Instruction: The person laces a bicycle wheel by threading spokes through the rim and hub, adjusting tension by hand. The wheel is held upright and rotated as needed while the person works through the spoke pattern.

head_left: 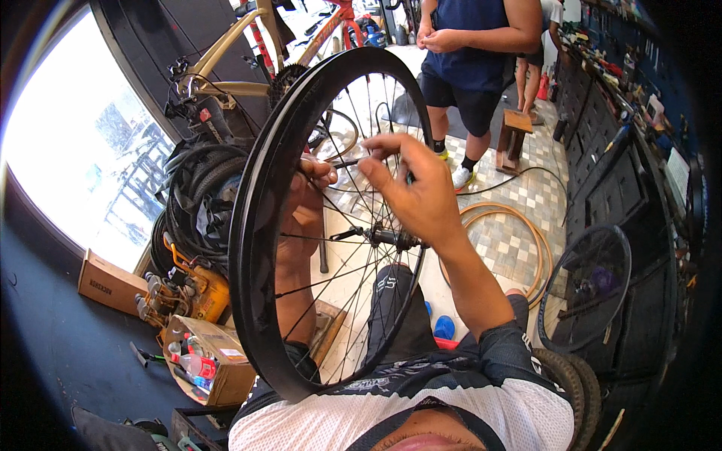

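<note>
A black wheel stands upright on the person's lap, thin spokes running to its hub. The right hand pinches a spoke near the rim; the left hand grips the rim through the spokes. A box of bottles sits lower left. Tiled floor lies open beyond.

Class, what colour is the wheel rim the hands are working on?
Black, clearest in the head view: rim.

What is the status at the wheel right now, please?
Left hand grips the black rim. Right hand pinches at the spokes. Another person stands beyond, clear.
</note>
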A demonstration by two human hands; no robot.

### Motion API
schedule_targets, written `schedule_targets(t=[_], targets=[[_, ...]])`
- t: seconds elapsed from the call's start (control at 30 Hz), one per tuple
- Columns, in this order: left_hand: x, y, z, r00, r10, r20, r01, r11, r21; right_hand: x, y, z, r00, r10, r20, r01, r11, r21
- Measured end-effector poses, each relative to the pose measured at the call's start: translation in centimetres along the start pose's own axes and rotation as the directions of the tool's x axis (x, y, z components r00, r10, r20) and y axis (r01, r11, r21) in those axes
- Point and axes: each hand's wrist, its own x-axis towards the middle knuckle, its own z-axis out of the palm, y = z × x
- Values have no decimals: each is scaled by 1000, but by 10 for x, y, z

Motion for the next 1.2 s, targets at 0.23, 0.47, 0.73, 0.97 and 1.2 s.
schedule_targets(t=[0.23, 0.47, 0.73, 0.97, 1.2], targets=[[12, -3, -26, 952, 23, 306, -4, 998, -63, 3, 30, 4, 975, 131, 178, -147, 986, 81], [71, -7, -51, 950, -141, 278, 76, 970, 230, 7, 16, 3, 942, 147, 301, -178, 981, 79], [86, -19, -11, 906, -379, 190, 374, 925, 62, 8, 14, -8, 966, 91, 244, -96, 995, 11], [97, -23, -4, 928, -355, 116, 365, 927, -82, 12, 24, -10, 959, 39, 280, -39, 999, -6], [98, -27, 3, 858, -385, 340, 406, 914, 11, 11, 28, -18, 970, 1, 242, 13, 998, -56]])
